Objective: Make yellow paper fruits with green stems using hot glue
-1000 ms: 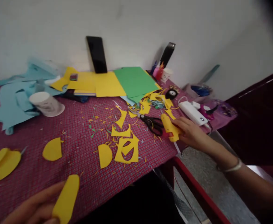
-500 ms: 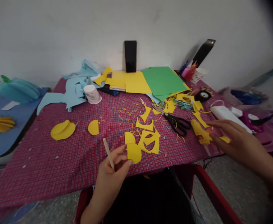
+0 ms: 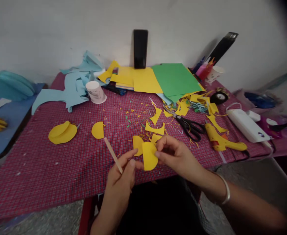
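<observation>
1. Pale wall rises behind a bench (image 3: 47, 169) spread with red-purple checked cloth; a black phone (image 3: 140, 49) leans against it at upper centre.
2. Just below the frame's centre, the right hand (image 3: 176, 156) grips a yellow paper piece (image 3: 149, 156) by its right edge, between thumb and fingers.
3. The left hand (image 3: 121, 179) is closed on a pale stick (image 3: 113, 155), which tilts up and left; its fingertips reach the paper's left side.
4. Behind that paper lies a rounded yellow cutout (image 3: 138, 145).
5. Right of centre, black-handled scissors (image 3: 189, 126) lie near a yellow glue gun (image 3: 219, 140).
6. Green sheets (image 3: 175, 80) lie at upper centre-right; a white paper cup (image 3: 95, 93) stands left of centre.
</observation>
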### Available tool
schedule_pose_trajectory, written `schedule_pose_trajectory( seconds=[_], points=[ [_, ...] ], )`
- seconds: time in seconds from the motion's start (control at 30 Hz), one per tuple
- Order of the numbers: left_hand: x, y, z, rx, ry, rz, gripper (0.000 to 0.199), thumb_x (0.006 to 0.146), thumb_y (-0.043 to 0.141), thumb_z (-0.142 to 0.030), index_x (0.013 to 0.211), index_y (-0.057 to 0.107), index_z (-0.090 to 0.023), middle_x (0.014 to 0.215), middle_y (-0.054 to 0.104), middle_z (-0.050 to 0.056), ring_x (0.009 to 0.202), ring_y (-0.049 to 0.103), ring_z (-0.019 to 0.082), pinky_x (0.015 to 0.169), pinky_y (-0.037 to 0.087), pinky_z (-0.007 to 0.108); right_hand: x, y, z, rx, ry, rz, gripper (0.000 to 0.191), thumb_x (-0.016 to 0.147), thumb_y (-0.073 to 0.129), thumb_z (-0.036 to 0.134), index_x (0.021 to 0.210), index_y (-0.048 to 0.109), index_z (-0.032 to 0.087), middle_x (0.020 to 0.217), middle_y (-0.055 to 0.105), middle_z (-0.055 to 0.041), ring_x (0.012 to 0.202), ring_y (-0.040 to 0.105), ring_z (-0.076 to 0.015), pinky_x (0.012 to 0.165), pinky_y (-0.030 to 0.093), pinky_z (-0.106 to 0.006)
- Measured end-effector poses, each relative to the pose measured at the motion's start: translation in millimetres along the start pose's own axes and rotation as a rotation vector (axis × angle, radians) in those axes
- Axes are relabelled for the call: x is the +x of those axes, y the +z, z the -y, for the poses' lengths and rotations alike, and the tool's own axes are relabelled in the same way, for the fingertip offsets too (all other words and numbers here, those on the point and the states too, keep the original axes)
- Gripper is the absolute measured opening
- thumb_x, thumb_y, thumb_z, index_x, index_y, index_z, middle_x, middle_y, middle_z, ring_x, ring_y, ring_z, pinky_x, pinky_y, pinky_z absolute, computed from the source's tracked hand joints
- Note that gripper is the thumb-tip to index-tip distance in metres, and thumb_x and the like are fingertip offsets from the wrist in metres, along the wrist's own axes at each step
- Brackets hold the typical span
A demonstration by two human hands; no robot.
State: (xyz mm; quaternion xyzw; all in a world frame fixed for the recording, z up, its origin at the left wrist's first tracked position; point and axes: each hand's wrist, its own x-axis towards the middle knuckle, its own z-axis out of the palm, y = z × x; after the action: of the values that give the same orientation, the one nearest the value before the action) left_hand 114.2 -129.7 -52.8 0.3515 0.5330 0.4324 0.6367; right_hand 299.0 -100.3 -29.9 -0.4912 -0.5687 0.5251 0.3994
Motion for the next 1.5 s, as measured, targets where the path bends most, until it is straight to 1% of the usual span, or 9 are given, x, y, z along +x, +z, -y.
schedule_pose_trajectory(
  seconds=[0.17,0.33,0.53,0.67,0.83,0.97,1.1,1.27,1.5],
  points=[
    [7,-13.8,0,-0.026,-0.048,0.002,0.027,0.084,0.060,-0.038,0.107,0.063,-0.023,0.068,0.067,0.000,0.041,0.030,0.003,0.039,0.021,0.017,15,-5,-7,0.161,0.146,-0.009,0.021,0.076,0.067,0.029,0.077,0.048,0.020,0.065,0.049,0.0069,0.053,0.047,-0.0056,0.048,0.041,-0.020],
    [3,-10.5,1,0.246,0.174,0.054,0.030,0.077,0.067,-0.023,0.106,0.068,-0.030,0.074,0.064,-0.002,0.064,0.056,0.009,0.058,0.044,0.020,11,1,-4,0.311,0.212,0.063,0.019,0.076,0.068,0.026,0.078,0.051,0.019,0.066,0.052,0.0067,0.051,0.048,-0.0043,0.048,0.041,-0.019],
    [-7,-9.1,-10,0.349,0.461,0.078,0.021,0.075,0.069,-0.015,0.087,0.073,-0.032,0.064,0.053,-0.005,0.056,0.048,0.008,0.053,0.039,0.020,-1,12,3,0.436,0.375,0.303,0.019,0.081,0.065,0.033,0.085,0.053,0.019,0.065,0.054,0.0053,0.047,0.048,-0.0047,0.046,0.040,-0.018],
    [-8,-12.1,-12,0.241,0.183,0.015,0.016,0.077,0.069,-0.026,0.062,0.065,-0.021,0.060,0.051,-0.004,0.056,0.046,0.008,0.053,0.039,0.021,-6,8,4,0.095,0.039,0.182,0.011,0.091,0.053,0.030,0.087,0.052,0.020,0.073,0.054,0.0020,0.061,0.051,-0.0095,0.054,0.042,-0.023],
    [-6,-4.1,-1,-0.031,-0.124,0.084,0.028,0.070,0.075,-0.039,0.065,0.060,-0.017,0.062,0.056,-0.002,0.056,0.048,0.007,0.053,0.038,0.019,-13,3,3,-0.256,-0.326,0.157,0.015,0.084,0.059,0.010,0.091,0.051,0.022,0.087,0.058,-0.0001,0.080,0.055,-0.0125,0.070,0.046,-0.027],
    [-8,-0.2,-6,-0.045,-0.148,0.126,0.027,0.070,0.075,-0.039,0.068,0.062,-0.016,0.058,0.052,-0.004,0.053,0.043,0.005,0.050,0.035,0.016,-9,4,5,-0.321,-0.314,0.199,0.016,0.082,0.056,0.005,0.084,0.054,0.021,0.081,0.060,0.0017,0.073,0.057,-0.0099,0.066,0.045,-0.024],
    [-8,-18.3,-27,-0.074,-0.121,-0.077,0.026,0.073,0.073,-0.039,0.092,0.068,-0.023,0.060,0.049,-0.005,0.052,0.039,0.004,0.046,0.032,0.013,13,-6,9,-0.270,-0.106,0.067,0.010,0.083,0.055,0.011,0.078,0.059,0.019,0.073,0.061,0.0009,0.067,0.057,-0.0103,0.060,0.047,-0.023],
    [4,-50.7,-41,-0.167,-0.219,-0.245,0.034,0.063,0.081,-0.037,0.092,0.067,-0.027,0.059,0.046,-0.006,0.053,0.040,0.004,0.047,0.036,0.012,43,-14,8,-0.231,0.130,0.085,0.011,0.082,0.054,0.019,0.084,0.065,0.018,0.072,0.063,-0.0007,0.054,0.053,-0.0099,0.046,0.044,-0.023],
    [12,-63.2,-28,-0.079,-0.318,-0.108,0.029,0.072,0.073,-0.040,0.097,0.065,-0.026,0.061,0.047,-0.005,0.052,0.040,0.005,0.045,0.034,0.013,59,-4,7,-0.441,-0.050,0.182,0.015,0.079,0.055,0.009,0.077,0.067,0.018,0.072,0.066,-0.0005,0.065,0.060,-0.0108,0.059,0.046,-0.025]
  ],
)
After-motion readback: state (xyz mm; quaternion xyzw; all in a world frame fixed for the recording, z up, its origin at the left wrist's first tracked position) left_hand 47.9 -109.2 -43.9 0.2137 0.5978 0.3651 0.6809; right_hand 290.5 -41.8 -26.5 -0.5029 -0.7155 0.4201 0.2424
